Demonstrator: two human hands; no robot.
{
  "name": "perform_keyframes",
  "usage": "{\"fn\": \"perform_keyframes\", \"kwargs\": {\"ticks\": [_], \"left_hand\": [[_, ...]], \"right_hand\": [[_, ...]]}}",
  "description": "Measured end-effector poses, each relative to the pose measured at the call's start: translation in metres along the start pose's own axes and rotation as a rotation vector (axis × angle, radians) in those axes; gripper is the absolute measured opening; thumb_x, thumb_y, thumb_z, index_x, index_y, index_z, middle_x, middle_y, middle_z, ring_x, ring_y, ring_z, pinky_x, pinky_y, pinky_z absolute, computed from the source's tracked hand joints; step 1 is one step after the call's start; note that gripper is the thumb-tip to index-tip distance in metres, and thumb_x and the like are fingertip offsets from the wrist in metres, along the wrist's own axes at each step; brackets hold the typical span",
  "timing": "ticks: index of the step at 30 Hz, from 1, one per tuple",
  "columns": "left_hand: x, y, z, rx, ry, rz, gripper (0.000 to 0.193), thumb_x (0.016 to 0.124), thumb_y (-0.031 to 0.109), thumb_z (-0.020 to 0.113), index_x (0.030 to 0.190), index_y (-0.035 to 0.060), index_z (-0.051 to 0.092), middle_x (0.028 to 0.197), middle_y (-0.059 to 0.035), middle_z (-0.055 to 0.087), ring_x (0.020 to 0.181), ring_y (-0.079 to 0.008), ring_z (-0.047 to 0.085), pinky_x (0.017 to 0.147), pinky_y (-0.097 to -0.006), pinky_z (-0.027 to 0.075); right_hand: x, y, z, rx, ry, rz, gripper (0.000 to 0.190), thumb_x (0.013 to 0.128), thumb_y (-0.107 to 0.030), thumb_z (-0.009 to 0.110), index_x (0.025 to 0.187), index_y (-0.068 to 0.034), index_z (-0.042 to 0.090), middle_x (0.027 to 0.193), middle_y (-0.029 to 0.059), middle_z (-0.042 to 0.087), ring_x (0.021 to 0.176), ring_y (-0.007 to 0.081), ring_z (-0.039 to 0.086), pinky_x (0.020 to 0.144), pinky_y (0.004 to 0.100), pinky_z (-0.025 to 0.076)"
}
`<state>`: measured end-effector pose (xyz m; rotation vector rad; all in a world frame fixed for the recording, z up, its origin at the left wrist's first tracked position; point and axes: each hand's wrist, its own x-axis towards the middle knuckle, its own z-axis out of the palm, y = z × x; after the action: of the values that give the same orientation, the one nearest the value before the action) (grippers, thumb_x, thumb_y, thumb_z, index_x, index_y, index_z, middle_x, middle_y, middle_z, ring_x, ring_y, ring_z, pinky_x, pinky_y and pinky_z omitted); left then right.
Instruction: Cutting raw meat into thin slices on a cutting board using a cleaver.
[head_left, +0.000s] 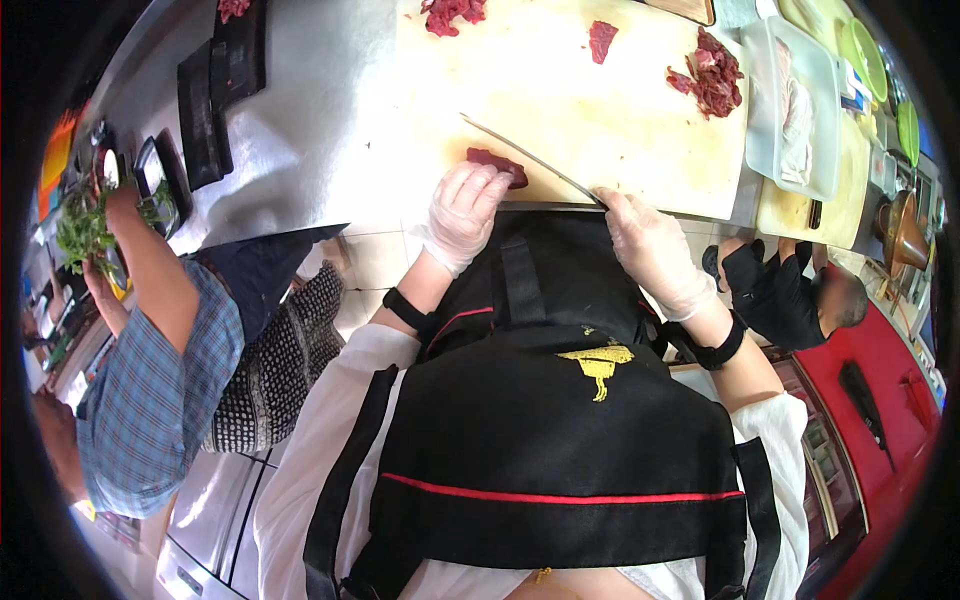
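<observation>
My left hand (466, 210), in a clear disposable glove, rests its fingers on a dark red piece of raw meat (491, 161) near the front edge of a pale cutting board (555, 105). In my right hand (651, 244), gloved as well, is the handle of a long thin knife (525, 154). Its blade slants up and leftward over the board, just right of the meat. A pile of meat pieces (716, 75) lies at the board's right side. A smaller lone piece (602, 40) and another cluster of scraps (452, 15) are farther back.
Left of the board is a steel counter (315, 135) with black trays (201, 112). A translucent plastic bin (761, 105) holding a white cloth stands at right, beside another board (847, 202). One person (157, 390) handles leafy greens (86, 225) at left; another person (780, 300) is low at right.
</observation>
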<state>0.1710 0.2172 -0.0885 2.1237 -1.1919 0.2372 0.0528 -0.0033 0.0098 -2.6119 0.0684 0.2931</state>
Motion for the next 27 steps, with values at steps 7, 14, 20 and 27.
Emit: {"fn": "perform_keyframes", "kwargs": {"ticks": [7,14,20,27], "left_hand": [[0.004,0.021,-0.006,0.006,-0.048,-0.050,0.029,0.068,0.003,0.064,0.096,0.0085,0.065,0.097,-0.0051,0.056,0.093,-0.0239,0.054,0.079,-0.0376,0.047],[-0.011,0.013,0.002,0.049,-0.010,-0.087,0.034,0.068,0.003,0.063,0.101,0.0102,0.063,0.095,-0.0046,0.056,0.086,-0.0241,0.054,0.076,-0.0369,0.045],[-0.009,0.010,0.006,-0.019,0.039,-0.176,0.033,0.066,0.002,0.065,0.098,0.0090,0.062,0.091,-0.0078,0.056,0.084,-0.0281,0.054,0.076,-0.0389,0.046],[-0.010,0.007,0.001,0.031,0.068,-0.179,0.033,0.065,0.001,0.066,0.096,0.0088,0.062,0.094,-0.0078,0.058,0.087,-0.0282,0.056,0.079,-0.0387,0.047]], "right_hand": [[0.002,-0.003,0.000,0.014,-0.008,0.008,0.031,0.087,-0.013,0.055,0.117,-0.010,0.052,0.082,0.0127,0.064,0.073,0.0299,0.064,0.062,0.0387,0.052],[0.000,0.004,0.000,0.015,-0.010,0.048,0.024,0.089,-0.015,0.054,0.111,-0.006,0.056,0.080,0.0143,0.065,0.073,0.0304,0.065,0.062,0.0399,0.052],[0.003,0.008,-0.002,0.002,-0.001,0.023,0.020,0.088,-0.014,0.054,0.107,-0.006,0.057,0.078,0.0150,0.064,0.072,0.0313,0.064,0.064,0.0405,0.051],[0.008,0.000,-0.002,0.019,0.023,-0.080,0.019,0.086,-0.010,0.055,0.104,-0.004,0.057,0.074,0.0142,0.063,0.067,0.0312,0.063,0.061,0.0394,0.050]]}}
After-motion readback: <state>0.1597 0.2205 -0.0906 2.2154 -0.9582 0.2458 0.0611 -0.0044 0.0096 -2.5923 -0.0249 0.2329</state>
